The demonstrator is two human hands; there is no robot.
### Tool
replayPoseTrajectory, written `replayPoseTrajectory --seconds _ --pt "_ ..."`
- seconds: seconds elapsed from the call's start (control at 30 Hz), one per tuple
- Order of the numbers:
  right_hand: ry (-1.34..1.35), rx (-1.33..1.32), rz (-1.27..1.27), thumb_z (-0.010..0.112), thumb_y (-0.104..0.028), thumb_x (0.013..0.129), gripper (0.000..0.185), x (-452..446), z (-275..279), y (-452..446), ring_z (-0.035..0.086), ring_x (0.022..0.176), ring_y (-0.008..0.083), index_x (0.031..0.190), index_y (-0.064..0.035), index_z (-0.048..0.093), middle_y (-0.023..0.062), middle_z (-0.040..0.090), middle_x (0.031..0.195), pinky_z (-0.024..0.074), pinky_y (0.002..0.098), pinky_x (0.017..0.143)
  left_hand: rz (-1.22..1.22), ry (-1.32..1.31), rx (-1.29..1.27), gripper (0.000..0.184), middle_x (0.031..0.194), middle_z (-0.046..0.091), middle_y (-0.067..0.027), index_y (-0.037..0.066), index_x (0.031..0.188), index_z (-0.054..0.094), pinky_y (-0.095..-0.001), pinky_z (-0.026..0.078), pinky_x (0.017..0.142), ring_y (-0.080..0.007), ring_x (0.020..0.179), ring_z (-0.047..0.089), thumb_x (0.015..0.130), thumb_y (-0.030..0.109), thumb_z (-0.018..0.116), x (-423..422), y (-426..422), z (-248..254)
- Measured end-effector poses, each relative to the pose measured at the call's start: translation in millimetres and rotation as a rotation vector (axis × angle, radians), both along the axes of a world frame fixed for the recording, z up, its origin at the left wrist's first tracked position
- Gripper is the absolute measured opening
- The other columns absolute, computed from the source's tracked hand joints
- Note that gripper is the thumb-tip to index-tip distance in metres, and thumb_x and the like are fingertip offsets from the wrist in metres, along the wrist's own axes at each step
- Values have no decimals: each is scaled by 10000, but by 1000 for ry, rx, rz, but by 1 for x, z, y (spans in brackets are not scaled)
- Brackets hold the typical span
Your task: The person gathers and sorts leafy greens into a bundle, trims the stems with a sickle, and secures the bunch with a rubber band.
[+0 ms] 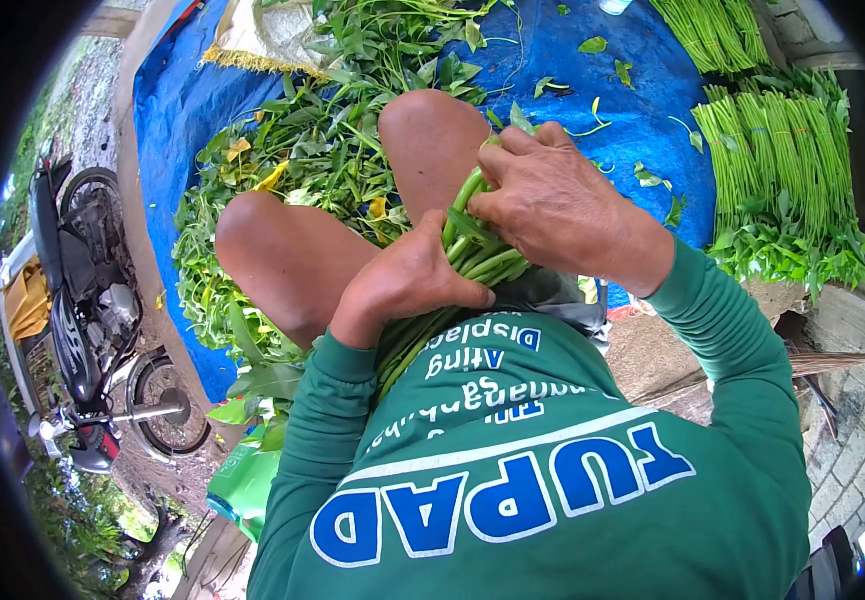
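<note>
A bunch of long green water spinach stems (pixel 492 258) lies across my lap, close to my shirt. My left hand (pixel 407 275) wraps round the bunch, its thumb stretched over the stems. Higher up, my right hand (pixel 562 205) is closed on the stem ends, fingers curled inward. Its fingertips partly hide what they pinch. Beyond my knees spreads a big loose heap of leafy water spinach (pixel 302 150), with some yellow leaves among the green. The lower part of the held bunch runs down along my left forearm.
A blue tarp (pixel 642 110) lies under the greens, with scattered leaves on it. Tied bundles of stems (pixel 777 150) are stacked at the right. A pale sack (pixel 272 35) lies at the top. At the left stands a motorcycle (pixel 92 310); a green container (pixel 242 485) is beside me.
</note>
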State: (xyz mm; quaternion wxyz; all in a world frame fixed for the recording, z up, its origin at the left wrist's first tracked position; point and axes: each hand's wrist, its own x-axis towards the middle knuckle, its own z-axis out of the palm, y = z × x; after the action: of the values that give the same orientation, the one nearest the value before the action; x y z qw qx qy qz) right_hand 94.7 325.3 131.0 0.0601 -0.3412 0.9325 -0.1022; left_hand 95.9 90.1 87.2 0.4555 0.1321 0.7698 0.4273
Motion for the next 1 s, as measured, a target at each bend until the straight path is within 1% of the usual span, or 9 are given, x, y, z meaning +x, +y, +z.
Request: replayPoseTrajectory --seconds 0.1,0.3,0.4,0.5,0.6,0.77,0.9,0.97,1.0 --pt "45 -65 80 741 -196 853 94 -4 2 0 581 1149 284 933 -151 763 71 603 1094 415 481 960 -18 67 -177 1039 1258 684 -243 -69 1446 452 -410 530 1043 -326 1185 693 643 324 982 0 4 15" --pt "0 -14 100 717 -154 824 165 -6 8 0 514 1407 354 975 -108 766 166 580 1451 371 549 1121 -5 93 -165 1061 1201 699 -298 -70 1431 437 -441 557 999 -409 1132 723 628 361 981 2 5 21" --pt "-82 -29 31 727 -167 829 200 -5 6 0 461 1487 382 1004 -88 780 194 540 1550 338 576 1179 5 116 -171 1064 1186 703 -315 -66 1434 430 -450 562 989 -425 1123 726 626 359 978 3 5 19" --pt "-73 73 117 737 -205 858 228 -14 11 -4 484 1453 390 1037 -81 806 187 580 1483 338 578 1185 -12 126 -152 1073 1179 704 -321 -60 1445 421 -455 563 983 -433 1119 726 623 355 973 4 5 21" --pt "-319 -29 96 748 -259 870 257 -25 15 4 505 1416 391 1023 -66 825 189 605 1430 348 562 1184 -24 152 -137 1069 1174 709 -317 -57 1449 419 -459 564 972 -440 1109 728 624 352 962 4 3 19" --pt "-302 -66 141 752 -336 921 309 -27 42 3 536 1353 362 967 -41 831 171 654 1334 376 537 1158 -23 105 -147 1059 1149 717 -322 -66 1448 411 -455 566 946 -437 1073 734 628 342 943 2 5 20" --pt "-428 2 95 786 -298 944 287 -30 44 19 603 1242 367 1030 -25 812 166 686 1270 451 515 1082 -42 99 -159 848 1118 749 -256 -38 1366 569 -431 566 940 -394 1038 743 673 305 917 0 2 18" --pt "-419 -205 -213 808 -269 914 307 -26 -11 103 637 1203 373 1113 -37 784 167 697 1217 482 526 1046 -83 102 -40 697 1110 771 -197 -15 1308 659 -405 569 939 -338 1022 751 711 254 897 -2 -4 4" --pt "-299 -268 -296 819 -249 901 330 -29 -10 110 647 1204 378 1157 -47 767 166 700 1221 492 526 1045 -38 33 32 638 1110 778 -166 -5 1293 683 -392 568 938 -304 1021 747 732 225 882 -1 -5 6"
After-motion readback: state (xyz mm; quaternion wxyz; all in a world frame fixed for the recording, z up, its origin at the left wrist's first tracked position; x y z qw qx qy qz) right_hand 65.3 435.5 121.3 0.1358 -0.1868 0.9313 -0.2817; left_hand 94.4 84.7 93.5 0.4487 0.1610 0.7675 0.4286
